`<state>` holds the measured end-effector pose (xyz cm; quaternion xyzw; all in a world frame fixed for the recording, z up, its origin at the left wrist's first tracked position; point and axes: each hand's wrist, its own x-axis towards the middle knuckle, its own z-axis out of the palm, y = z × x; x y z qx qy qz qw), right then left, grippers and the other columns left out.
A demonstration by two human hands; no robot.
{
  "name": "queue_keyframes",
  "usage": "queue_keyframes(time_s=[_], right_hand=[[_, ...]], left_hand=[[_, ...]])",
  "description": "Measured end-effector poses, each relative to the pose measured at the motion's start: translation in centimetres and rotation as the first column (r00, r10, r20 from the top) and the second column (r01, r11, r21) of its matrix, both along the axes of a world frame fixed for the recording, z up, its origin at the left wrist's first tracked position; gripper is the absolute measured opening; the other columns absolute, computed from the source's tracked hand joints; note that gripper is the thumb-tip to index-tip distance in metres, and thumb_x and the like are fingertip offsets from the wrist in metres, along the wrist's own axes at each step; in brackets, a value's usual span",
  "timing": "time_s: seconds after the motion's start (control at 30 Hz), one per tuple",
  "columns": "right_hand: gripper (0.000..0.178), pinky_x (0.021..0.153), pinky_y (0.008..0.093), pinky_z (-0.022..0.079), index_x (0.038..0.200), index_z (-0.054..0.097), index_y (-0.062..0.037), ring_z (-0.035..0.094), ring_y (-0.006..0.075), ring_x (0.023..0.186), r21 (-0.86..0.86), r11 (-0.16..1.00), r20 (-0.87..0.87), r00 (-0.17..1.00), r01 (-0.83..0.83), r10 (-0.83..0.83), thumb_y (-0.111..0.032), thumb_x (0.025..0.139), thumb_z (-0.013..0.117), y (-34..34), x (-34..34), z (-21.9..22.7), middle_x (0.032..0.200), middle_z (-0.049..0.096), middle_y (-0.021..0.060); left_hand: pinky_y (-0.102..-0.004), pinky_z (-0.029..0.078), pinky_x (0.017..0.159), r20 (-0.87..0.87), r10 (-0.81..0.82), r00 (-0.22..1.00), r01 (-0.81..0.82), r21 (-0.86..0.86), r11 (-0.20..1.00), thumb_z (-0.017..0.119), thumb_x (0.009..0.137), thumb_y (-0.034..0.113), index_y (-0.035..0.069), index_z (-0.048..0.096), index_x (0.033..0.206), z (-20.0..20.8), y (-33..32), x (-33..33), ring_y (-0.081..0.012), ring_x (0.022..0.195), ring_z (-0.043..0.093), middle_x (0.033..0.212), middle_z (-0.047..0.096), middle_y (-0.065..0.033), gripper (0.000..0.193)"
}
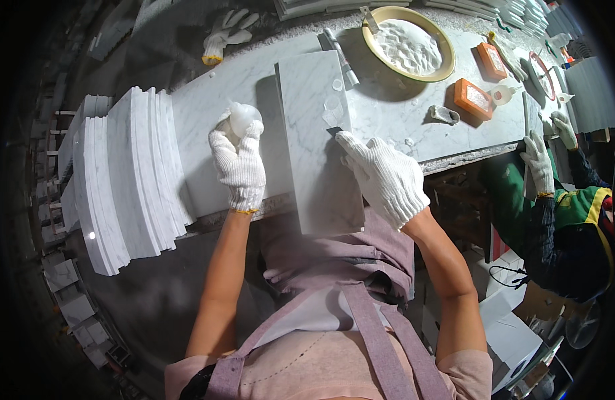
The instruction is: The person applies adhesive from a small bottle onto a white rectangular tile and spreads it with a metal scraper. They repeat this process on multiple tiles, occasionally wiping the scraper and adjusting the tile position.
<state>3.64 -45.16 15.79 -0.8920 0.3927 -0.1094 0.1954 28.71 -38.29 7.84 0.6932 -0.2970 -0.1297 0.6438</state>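
Note:
My left hand [238, 163], in a white knit glove, is closed around a small translucent white squeeze bottle [244, 117] with its narrow tip upward. It is held just left of a long grey-veined white marble slab [321, 173], which overhangs the bench's near edge toward my apron. My gloved right hand [387, 175] is at the slab's right edge. Its fingertips pinch a small dark flat piece [333, 132] against the surface; its kind is unclear. Wet-looking clear patches [332, 110] show on the slab just beyond that piece.
Marble slabs [131, 180] stand stacked at the left. A yellow-rimmed basin [447, 50] of white powder, orange blocks [473, 99] and a marker-like tube [341, 59] are on the bench [401, 110]. A spare glove [224, 39] lies far left. A co-worker's gloved hands [538, 160] are at the right.

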Motion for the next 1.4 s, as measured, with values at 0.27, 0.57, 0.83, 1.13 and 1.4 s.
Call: queue_keyframes(time_s=[0.27, 0.57, 0.83, 1.13, 1.4], right_hand=[[0.023, 0.069, 0.0495, 0.056, 0.12, 0.063, -0.018, 0.072, 0.0401, 0.084, 0.046, 0.998, 0.092, 0.994, 0.054, -0.058, -0.026, 0.102, 0.052, -1.3, 1.6, -0.1, 0.095, 0.07, 0.018], [0.02, 0.069, 0.0479, 0.056, 0.116, 0.065, -0.0199, 0.072, 0.0378, 0.084, 0.088, 0.996, -0.047, 0.999, 0.018, -0.013, -0.023, 0.1, 0.055, 0.2, 0.1, 1.1, 0.092, 0.07, 0.0174], [0.046, 0.079, 0.0473, 0.055, 0.146, 0.055, -0.031, 0.068, 0.0388, 0.093, 0.157, 0.962, 0.253, 0.932, 0.224, -0.258, -0.027, 0.1, 0.057, -0.6, -2.9, -2.9, 0.102, 0.067, 0.02], [0.044, 0.081, 0.0478, 0.055, 0.142, 0.058, -0.0307, 0.068, 0.039, 0.093, 0.128, 0.941, 0.282, 0.899, 0.312, -0.336, -0.026, 0.099, 0.058, -1.6, -2.6, -6.7, 0.103, 0.068, 0.0184], [0.044, 0.078, 0.0475, 0.056, 0.142, 0.057, -0.0297, 0.069, 0.0374, 0.09, 0.086, 0.945, 0.259, 0.909, 0.316, -0.327, -0.027, 0.098, 0.058, -1.6, -2.6, -6.9, 0.099, 0.068, 0.017]], left_hand=[[-0.0322, 0.053, 0.097, 0.065, -0.077, 0.995, 0.074, 0.049, 0.996, 0.075, 0.093, 0.003, 0.002, 0.053, 0.135, 3.4, 0.6, -2.3, -0.0177, 0.111, 0.061, 0.127, 0.061, -0.0102, 0.048], [-0.0317, 0.057, 0.093, 0.041, -0.202, 0.979, 0.202, 0.002, 0.979, 0.069, 0.094, -0.005, 0.001, 0.052, 0.137, 4.4, 0.2, -2.4, -0.0183, 0.103, 0.067, 0.127, 0.064, -0.0124, 0.047], [-0.0419, 0.057, 0.094, 0.557, -0.335, 0.76, 0.248, 0.229, 0.941, 0.075, 0.084, -0.003, 0.008, 0.061, 0.133, 2.8, 0.5, -0.1, -0.0282, 0.108, 0.07, 0.122, 0.069, -0.0119, 0.053], [-0.041, 0.053, 0.095, 0.886, -0.361, 0.289, 0.064, 0.359, 0.931, 0.081, 0.072, 0.001, 0.018, 0.067, 0.133, 3.9, 0.3, 0.1, -0.0269, 0.112, 0.068, 0.122, 0.071, -0.0038, 0.065], [-0.0412, 0.052, 0.095, 0.895, -0.392, 0.211, 0.051, 0.391, 0.919, 0.081, 0.07, 0.0, 0.019, 0.069, 0.133, 4.7, -0.3, -0.5, -0.0266, 0.113, 0.067, 0.122, 0.07, -0.0042, 0.067]])
